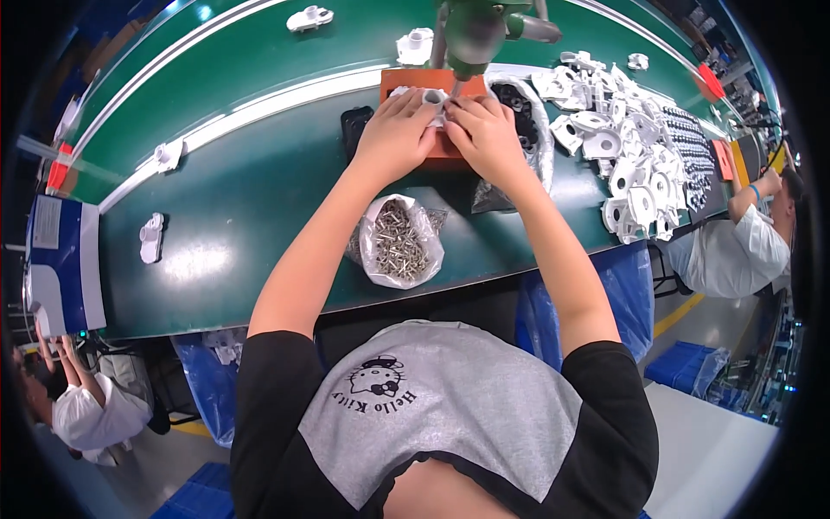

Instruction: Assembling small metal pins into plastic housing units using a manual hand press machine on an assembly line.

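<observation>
My left hand and my right hand meet over an orange fixture block. Between them sits a white plastic part with a round collar, held from both sides with the fingers closed on it. Just above stands a green machine head, its thin metal spindle coming down beside my right fingertips. My fingers hide much of the part's underside. Closer to me, an opened clear bag of metal screws rests on the green bench.
A bag of black parts lies right of the fixture, a black tray left of it. White parts are heaped at the right, beside rows of black pieces. Single white parts stand along the green belt. Other people sit at both sides.
</observation>
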`<state>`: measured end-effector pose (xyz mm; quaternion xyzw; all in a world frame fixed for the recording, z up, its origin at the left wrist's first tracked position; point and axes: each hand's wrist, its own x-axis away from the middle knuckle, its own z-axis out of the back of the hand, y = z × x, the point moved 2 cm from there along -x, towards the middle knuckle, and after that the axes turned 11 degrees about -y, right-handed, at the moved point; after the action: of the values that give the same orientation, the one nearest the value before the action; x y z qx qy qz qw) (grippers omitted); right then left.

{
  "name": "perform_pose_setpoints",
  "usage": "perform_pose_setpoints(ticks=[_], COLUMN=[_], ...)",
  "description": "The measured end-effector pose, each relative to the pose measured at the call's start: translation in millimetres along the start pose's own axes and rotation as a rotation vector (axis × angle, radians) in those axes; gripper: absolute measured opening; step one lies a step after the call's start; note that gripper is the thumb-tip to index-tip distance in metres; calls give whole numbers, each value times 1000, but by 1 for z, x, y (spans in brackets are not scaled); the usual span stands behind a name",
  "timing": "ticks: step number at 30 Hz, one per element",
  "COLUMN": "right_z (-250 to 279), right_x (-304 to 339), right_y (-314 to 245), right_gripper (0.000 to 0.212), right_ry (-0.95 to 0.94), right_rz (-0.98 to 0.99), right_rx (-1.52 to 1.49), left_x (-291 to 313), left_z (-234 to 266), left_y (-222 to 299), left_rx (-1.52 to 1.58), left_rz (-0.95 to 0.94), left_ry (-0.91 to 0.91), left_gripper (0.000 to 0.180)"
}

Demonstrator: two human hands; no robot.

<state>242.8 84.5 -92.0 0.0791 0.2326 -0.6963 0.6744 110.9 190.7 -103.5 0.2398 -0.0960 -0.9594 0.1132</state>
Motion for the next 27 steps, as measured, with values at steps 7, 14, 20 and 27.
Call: perform_pose_setpoints(ticks=[7, 14, 20, 27], right_z=[17, -2, -9, -12], right_x=[33, 59, 52, 55], right_y=[-47, -113, -115, -110], right_gripper=[27, 15, 11, 9], right_ry=[84, -174, -243, -173], right_rz=[74, 300, 305, 305], right_rx=[-299, -361, -153, -145], left_x=[2, 3, 2, -4], left_z=[-6, 3, -3, 0], left_y=[1, 6, 0, 7], left_rx=[-38, 0, 26, 73], left_rz=[22, 13, 22, -5], left_ry=[49, 74, 98, 80], left_gripper=[25, 20, 23, 22])
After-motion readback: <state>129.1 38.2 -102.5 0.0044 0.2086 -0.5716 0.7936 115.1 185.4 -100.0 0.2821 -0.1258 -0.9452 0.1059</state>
